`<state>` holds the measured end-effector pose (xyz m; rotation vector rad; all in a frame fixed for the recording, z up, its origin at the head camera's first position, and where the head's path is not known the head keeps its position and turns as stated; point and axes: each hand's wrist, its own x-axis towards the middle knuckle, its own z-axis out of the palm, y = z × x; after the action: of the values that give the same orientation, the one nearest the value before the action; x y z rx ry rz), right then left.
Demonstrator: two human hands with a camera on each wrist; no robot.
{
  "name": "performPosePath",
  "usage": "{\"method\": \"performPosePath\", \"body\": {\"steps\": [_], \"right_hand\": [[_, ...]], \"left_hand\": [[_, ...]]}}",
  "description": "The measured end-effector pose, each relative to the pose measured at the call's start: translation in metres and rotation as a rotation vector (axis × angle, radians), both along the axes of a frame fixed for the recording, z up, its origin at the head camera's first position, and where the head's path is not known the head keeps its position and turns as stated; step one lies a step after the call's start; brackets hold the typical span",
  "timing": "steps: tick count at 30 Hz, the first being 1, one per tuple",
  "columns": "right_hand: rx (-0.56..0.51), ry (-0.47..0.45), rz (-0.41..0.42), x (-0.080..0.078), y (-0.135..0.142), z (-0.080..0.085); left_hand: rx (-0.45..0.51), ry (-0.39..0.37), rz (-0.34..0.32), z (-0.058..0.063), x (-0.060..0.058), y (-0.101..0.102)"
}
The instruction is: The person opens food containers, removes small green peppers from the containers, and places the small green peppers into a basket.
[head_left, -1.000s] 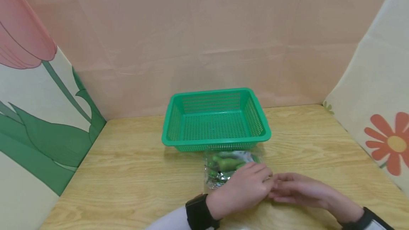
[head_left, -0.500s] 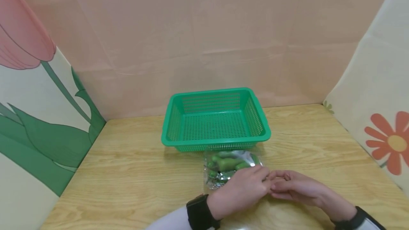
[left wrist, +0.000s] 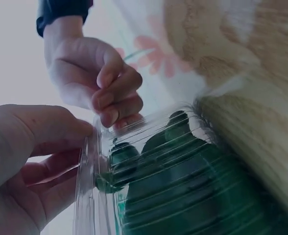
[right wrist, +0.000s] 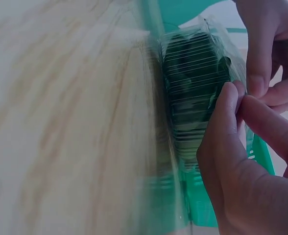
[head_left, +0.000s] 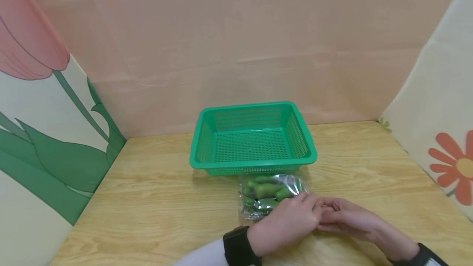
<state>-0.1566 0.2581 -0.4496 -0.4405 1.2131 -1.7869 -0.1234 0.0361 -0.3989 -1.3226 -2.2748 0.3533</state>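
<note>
A clear ribbed plastic box [head_left: 255, 213] of smooth green vegetables [head_left: 267, 191] lies on the table, right in front of the green basket. My left hand [head_left: 290, 221] reaches over its near right side; in the left wrist view its thumb and fingers [left wrist: 56, 129] grip the box's rim. Meeting it from the right is my right hand [head_left: 351, 220]. In the right wrist view, its thumb and forefinger [right wrist: 261, 115] pinch at the edge of the box, close to the left fingertips. The left hand covers part of the box in the head view.
Behind the box stands a green mesh basket [head_left: 255, 163] with nothing in it. The wooden table [head_left: 166, 200] meets a pink backdrop [head_left: 236, 44] at the back, with flower-printed panels [head_left: 425, 106] at the sides.
My right hand's fingers have curled in closer at the box's edge. The left hand keeps its grip. The whole view has shifted slightly.
</note>
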Motion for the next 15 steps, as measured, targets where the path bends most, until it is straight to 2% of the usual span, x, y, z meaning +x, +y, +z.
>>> {"method": "performPosePath", "body": {"steps": [8, 15], "right_hand": [[0.014, 0.028, -0.022, 0.0041, -0.0028, 0.004], [0.047, 0.042, -0.03, 0.0042, -0.0055, 0.0069]], "left_hand": [[0.021, 0.04, 0.037, -0.0039, 0.0021, 0.0028], [0.039, 0.097, 0.041, -0.0065, 0.0015, 0.0052]]}}
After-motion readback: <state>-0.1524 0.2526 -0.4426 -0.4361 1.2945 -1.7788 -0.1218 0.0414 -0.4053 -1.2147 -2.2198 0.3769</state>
